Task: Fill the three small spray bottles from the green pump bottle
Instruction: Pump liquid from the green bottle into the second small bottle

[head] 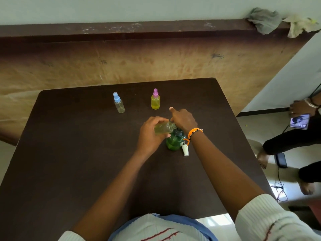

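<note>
The green pump bottle stands on the dark table at mid-centre. My left hand grips a small uncapped spray bottle, tilted sideways with its mouth at the pump's spout; it holds yellowish liquid. My right hand rests on top of the pump head, index finger raised. A white spray cap lies beside the green bottle. Farther back stand a blue-capped bottle, nearly clear, and a pink-capped bottle full of yellow liquid.
The table's right edge drops to a tiled floor where another person sits with a phone and cables. Behind the table a brown board leans on the wall, with rags on its top corner.
</note>
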